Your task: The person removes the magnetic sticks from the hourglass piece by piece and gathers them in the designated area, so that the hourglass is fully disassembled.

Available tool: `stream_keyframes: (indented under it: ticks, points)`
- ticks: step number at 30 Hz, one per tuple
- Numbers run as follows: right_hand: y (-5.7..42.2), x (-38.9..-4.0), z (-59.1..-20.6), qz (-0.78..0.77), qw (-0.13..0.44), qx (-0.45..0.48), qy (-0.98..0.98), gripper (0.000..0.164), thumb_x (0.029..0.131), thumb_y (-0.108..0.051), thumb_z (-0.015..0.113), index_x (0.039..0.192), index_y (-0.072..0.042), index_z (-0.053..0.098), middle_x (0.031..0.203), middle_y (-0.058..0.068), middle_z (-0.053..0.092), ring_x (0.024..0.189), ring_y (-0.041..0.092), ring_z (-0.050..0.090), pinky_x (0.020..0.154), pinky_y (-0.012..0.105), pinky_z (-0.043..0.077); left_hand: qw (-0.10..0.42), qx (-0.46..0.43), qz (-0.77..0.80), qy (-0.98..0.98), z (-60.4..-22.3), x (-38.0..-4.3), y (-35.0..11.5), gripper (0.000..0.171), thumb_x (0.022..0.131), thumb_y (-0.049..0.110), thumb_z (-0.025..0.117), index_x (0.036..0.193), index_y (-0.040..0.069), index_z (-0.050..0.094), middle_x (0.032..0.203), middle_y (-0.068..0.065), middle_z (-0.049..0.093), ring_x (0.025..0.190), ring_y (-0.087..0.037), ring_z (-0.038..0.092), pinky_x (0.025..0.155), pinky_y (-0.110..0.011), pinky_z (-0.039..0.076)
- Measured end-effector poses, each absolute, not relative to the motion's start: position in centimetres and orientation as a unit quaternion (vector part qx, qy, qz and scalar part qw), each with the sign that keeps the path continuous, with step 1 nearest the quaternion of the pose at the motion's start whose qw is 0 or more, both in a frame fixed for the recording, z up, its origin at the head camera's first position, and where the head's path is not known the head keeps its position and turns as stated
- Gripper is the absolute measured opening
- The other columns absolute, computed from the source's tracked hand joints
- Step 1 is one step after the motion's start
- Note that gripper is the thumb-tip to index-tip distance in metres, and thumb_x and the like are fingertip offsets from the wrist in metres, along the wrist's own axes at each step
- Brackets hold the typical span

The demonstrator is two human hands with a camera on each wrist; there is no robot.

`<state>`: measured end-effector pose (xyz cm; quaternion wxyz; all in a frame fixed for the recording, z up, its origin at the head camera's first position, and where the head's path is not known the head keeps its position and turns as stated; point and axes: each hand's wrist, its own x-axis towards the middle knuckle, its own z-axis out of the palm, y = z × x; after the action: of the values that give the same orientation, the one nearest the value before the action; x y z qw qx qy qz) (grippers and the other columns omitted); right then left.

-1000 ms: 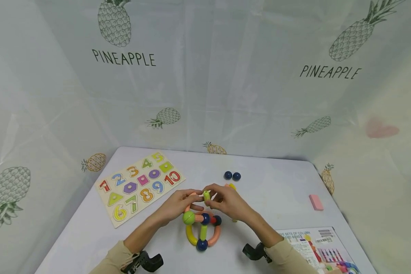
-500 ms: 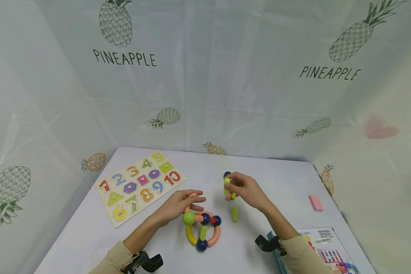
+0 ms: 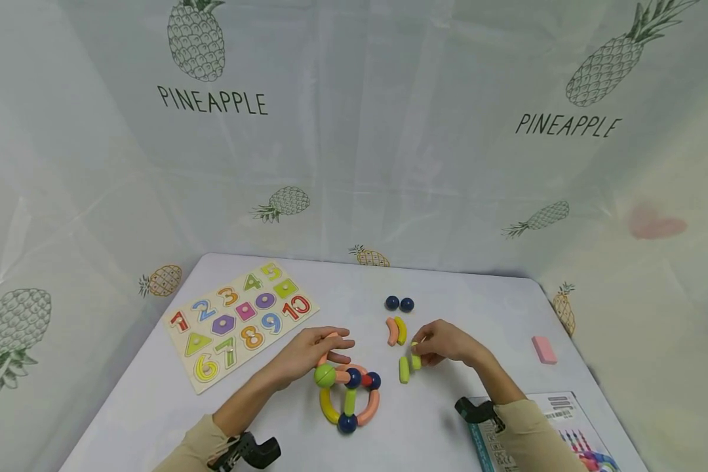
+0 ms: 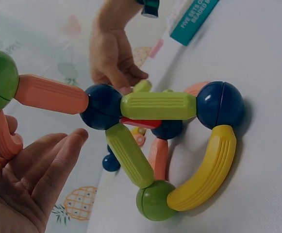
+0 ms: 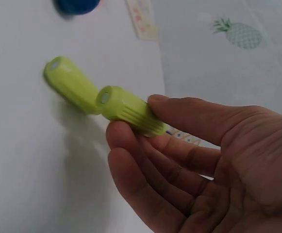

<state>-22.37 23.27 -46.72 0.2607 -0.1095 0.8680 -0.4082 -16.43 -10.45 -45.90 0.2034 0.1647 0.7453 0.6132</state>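
My right hand (image 3: 445,342) pinches a short light-green magnetic stick (image 5: 131,111) between thumb and fingertips, low over the table. A second green stick (image 3: 404,370) lies just left of it. My left hand (image 3: 308,352) holds a curved salmon stick (image 4: 2,136) at the upper left corner of a magnetic ball-and-stick structure (image 4: 162,106). That curved stick meets a green ball (image 3: 325,375); straight and curved sticks join dark blue balls (image 4: 221,104) and another green ball (image 4: 155,200) below. Part of the salmon stick is hidden by the left hand's fingers.
Two dark blue balls (image 3: 399,303) sit farther back, with a curved salmon stick (image 3: 392,332) and a curved yellow stick (image 3: 401,330) nearer. A number puzzle board (image 3: 242,321) lies left. A pink block (image 3: 545,349) and a printed box (image 3: 566,419) are at right.
My right hand has carried the green stick from beside the structure, rightward past the curved sticks, then down beside the other green stick. The left hand stays at the structure.
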Motion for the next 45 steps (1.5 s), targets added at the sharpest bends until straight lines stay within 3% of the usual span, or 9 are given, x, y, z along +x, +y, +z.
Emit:
stream_keyframes:
  ticks: [15,25,28,35,39,45]
  points:
    - [23.3,-21.9,-48.5,-0.408,0.295,-0.11,0.857,0.023,0.09,-0.014,0.075,0.104,0.0,0.063,0.08,0.012,0.069,0.063,0.022,0.069,0.063,0.038,0.06,0.205,0.168,0.606,0.75,-45.8,-16.6,-10.2,0.05,0.106,0.038,0.05,0.144,0.005,0.052,0.133,-0.011,0.065,0.105,-0.023,0.072,0.098,-0.04,0.053]
    - [23.4,-21.9,-48.8,-0.411,0.295,-0.127,0.853,0.02,0.092,-0.011,0.073,0.104,0.001,0.063,0.082,0.011,0.068,0.065,0.022,0.07,0.064,0.039,0.06,0.209,0.167,0.608,0.748,-45.9,-16.5,-10.2,0.05,0.106,0.037,0.049,0.143,0.004,0.053,0.134,-0.013,0.065,0.105,-0.024,0.072,0.099,-0.044,0.051]
    - [23.3,-22.1,-49.0,-0.394,0.26,-0.124,0.873,0.017,0.092,-0.016,0.073,0.1,-0.003,0.065,0.082,0.008,0.066,0.062,0.021,0.067,0.058,0.037,0.058,0.213,0.167,0.61,0.744,-46.0,-16.6,-10.2,0.053,0.105,0.04,0.05,0.145,0.005,0.051,0.134,-0.012,0.065,0.104,-0.024,0.073,0.1,-0.043,0.051]
    - [21.5,-22.6,-48.5,-0.418,0.136,-0.151,0.885,0.012,0.096,-0.024,0.069,0.1,-0.012,0.068,0.081,0.008,0.064,0.057,0.031,0.062,0.044,0.026,0.041,0.222,0.156,0.615,0.74,-45.7,-17.1,-10.3,0.067,0.103,0.045,0.055,0.158,0.018,0.028,0.129,-0.01,0.068,0.097,-0.024,0.075,0.113,-0.061,0.031]
    - [19.0,-22.0,-47.2,-0.441,0.124,-0.207,0.864,0.02,0.097,-0.029,0.068,0.108,-0.012,0.068,0.085,0.009,0.066,0.062,0.03,0.063,0.049,0.027,0.047,0.228,0.153,0.617,0.738,-45.5,-17.3,-10.2,0.067,0.103,0.044,0.055,0.158,0.02,0.025,0.126,-0.009,0.07,0.096,-0.024,0.075,0.114,-0.061,0.03]
    - [14.9,-20.2,-44.9,-0.444,0.112,-0.305,0.835,0.027,0.098,-0.031,0.068,0.123,-0.022,0.066,0.09,0.001,0.066,0.064,0.023,0.064,0.059,0.032,0.055,0.23,0.142,0.608,0.746,-45.3,-17.6,-9.9,0.071,0.102,0.043,0.057,0.159,0.02,0.022,0.122,-0.01,0.071,0.088,-0.025,0.076,0.112,-0.067,0.027]
